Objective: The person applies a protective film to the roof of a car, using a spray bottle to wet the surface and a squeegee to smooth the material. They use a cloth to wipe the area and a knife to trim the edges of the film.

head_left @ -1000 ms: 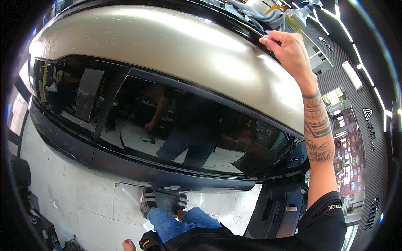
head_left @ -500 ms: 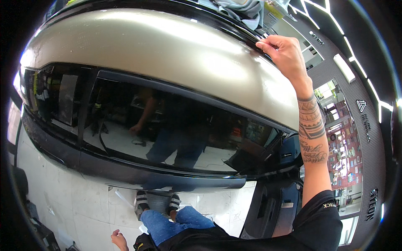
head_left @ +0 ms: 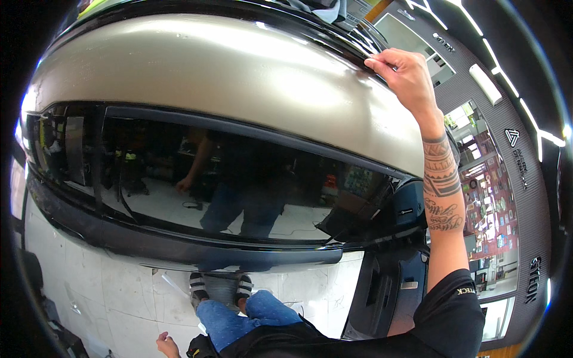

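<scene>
A car with a satin beige-gold roof [head_left: 239, 71] lies before me, its roof bordered by glossy black on the far side. My right hand [head_left: 406, 74] reaches over the roof's far right edge. Thumb and forefinger pinch together there, beside glossy dark folds [head_left: 363, 39]; what they hold is too small to make out. A dark side window [head_left: 239, 179] nearer me reflects my body. My left hand [head_left: 168, 346] hangs low by my hip, fingers loosely bent and slightly apart, with nothing seen in it; the frame's lower edge cuts off its arm.
An open dark door [head_left: 382, 298] stands at the lower right. My sandalled feet [head_left: 199, 286] rest close to the car's side, above a pale tiled floor [head_left: 131, 286]. Grey cloth [head_left: 325, 12] lies beyond the roof. A dark ribbed wall [head_left: 507, 101] rises at right.
The view has shifted a little; the car's left end sits lower and the far grey cloth shows less. My right hand keeps its pinch at the roof edge, and the left still hangs low.
</scene>
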The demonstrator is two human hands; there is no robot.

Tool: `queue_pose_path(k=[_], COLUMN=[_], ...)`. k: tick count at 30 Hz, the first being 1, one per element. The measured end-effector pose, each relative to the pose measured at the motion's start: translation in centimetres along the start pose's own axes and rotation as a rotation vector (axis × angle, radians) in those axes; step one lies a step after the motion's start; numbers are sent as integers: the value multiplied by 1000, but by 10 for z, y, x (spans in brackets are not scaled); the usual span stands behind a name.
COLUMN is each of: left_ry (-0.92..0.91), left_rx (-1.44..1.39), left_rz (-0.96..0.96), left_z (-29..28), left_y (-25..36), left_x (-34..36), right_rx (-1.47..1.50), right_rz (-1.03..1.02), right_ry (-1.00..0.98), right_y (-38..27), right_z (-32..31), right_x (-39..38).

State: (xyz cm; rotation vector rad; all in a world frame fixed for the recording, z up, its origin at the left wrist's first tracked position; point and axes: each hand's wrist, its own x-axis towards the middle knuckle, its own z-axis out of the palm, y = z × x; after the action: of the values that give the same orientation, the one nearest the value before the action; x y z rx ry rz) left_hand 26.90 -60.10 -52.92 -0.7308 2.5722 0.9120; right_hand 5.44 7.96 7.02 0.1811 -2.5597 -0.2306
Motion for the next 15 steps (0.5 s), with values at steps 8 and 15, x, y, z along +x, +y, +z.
queue_pose_path(k=[8,15], left_ry=[27,15], left_rx=[30,22], left_rz=[11,200], left_z=[5,3], left_y=[12,83], left_x=[-14,-24], right_rx=[12,22], right_rz=[-13,-14], right_ry=[20,28], right_y=[30,55], right_z=[-11,-18], right_x=[-29,-52])
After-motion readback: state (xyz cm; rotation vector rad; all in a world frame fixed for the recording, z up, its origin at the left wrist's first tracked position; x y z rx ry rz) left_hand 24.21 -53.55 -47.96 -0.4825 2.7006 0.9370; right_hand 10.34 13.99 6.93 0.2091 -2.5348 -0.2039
